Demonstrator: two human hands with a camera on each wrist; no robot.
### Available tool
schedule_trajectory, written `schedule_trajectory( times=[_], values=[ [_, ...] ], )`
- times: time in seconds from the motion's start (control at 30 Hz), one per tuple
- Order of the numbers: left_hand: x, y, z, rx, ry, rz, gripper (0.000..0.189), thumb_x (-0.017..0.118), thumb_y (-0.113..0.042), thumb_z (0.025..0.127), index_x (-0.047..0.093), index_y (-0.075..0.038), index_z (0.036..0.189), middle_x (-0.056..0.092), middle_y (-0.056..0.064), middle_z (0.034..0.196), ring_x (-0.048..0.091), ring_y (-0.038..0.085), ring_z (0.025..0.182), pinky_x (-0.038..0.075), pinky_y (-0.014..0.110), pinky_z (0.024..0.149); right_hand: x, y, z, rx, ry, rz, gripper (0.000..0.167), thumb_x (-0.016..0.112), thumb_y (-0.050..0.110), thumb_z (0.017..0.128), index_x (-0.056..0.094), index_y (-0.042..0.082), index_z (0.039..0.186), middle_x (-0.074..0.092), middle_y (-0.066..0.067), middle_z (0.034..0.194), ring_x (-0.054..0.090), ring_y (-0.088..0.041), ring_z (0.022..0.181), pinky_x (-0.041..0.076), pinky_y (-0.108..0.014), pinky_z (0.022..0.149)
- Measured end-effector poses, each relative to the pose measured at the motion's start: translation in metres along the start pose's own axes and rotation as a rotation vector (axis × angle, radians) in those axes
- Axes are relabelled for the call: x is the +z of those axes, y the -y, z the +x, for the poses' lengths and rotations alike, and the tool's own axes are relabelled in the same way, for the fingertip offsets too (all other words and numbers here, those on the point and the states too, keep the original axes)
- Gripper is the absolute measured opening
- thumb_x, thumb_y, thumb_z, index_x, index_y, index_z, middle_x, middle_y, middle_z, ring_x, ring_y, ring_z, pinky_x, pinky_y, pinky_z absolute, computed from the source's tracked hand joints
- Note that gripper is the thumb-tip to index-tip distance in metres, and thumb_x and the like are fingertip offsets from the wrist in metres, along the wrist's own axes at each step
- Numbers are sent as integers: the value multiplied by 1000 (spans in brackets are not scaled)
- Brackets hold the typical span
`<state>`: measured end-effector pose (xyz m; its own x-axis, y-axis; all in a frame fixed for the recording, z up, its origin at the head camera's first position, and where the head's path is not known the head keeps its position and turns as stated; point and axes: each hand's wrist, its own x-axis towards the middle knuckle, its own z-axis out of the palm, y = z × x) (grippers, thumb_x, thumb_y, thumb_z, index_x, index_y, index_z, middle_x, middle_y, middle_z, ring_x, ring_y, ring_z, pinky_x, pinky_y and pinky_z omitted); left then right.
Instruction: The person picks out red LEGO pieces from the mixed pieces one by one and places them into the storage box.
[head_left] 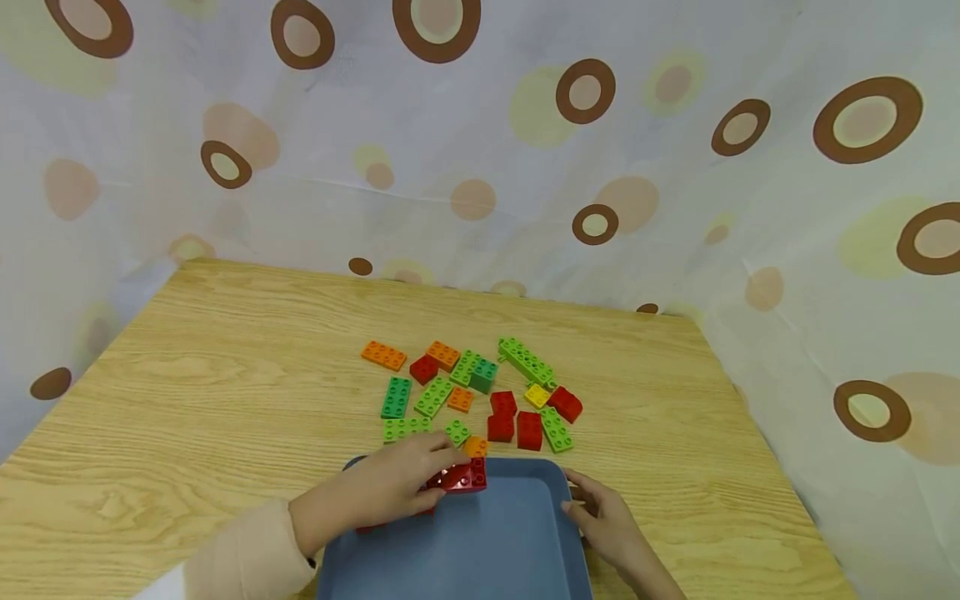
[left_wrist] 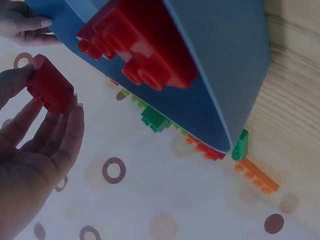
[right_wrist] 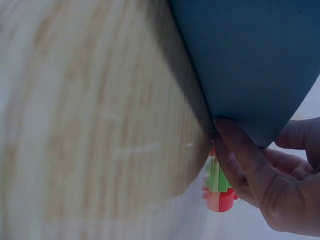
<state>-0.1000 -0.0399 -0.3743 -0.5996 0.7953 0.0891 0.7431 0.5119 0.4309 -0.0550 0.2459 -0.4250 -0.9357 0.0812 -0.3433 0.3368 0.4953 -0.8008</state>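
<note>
My left hand [head_left: 397, 477] pinches a red toy brick [left_wrist: 51, 86] between thumb and fingertips, above the far left part of the blue-grey tray [head_left: 498, 542]. Inside the tray, along its left side, lie other red bricks [left_wrist: 145, 45], largely covered by my left hand in the head view. At the tray's far right corner, my right hand [head_left: 611, 525] grips the rim. Its thumb is over the edge and its fingers are against the outer wall [right_wrist: 250, 60]. Just beyond the far rim sits an orange brick [head_left: 476, 447].
Several loose bricks lie on the wooden table [head_left: 247, 375] behind the tray, among them a long light green piece [head_left: 527, 362], a dark green brick [head_left: 396, 397], a yellow brick [head_left: 537, 395] and red bricks [head_left: 529, 431]. A patterned cloth [head_left: 480, 150] hangs behind the table.
</note>
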Motion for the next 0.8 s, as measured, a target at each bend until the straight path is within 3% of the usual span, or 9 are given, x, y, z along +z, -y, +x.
schedule_trajectory(
  times=[0.3,0.5,0.8],
  values=[
    [18,-14,-9,83,52,-1,34,67,-14,84,59,-14,117,58,-1,102,55,7,92,47,18,80,-3,-3,1,-22,20,14,45,54,1,88,48,-2,132,61,-22,111,61,-18,86,56,-37,62],
    [32,-17,-14,133,86,20,32,68,-15,83,60,-13,114,57,-3,98,53,3,86,46,14,76,0,-1,0,3,-6,9,45,52,-2,88,47,-2,133,60,-23,113,62,-23,91,56,-38,62],
    [49,-12,-19,131,139,33,31,70,-13,80,62,-14,110,56,-6,92,51,0,82,45,12,72,0,0,0,2,-5,2,45,51,-3,89,45,-2,134,60,-24,113,62,-23,90,55,-38,61]
  ],
)
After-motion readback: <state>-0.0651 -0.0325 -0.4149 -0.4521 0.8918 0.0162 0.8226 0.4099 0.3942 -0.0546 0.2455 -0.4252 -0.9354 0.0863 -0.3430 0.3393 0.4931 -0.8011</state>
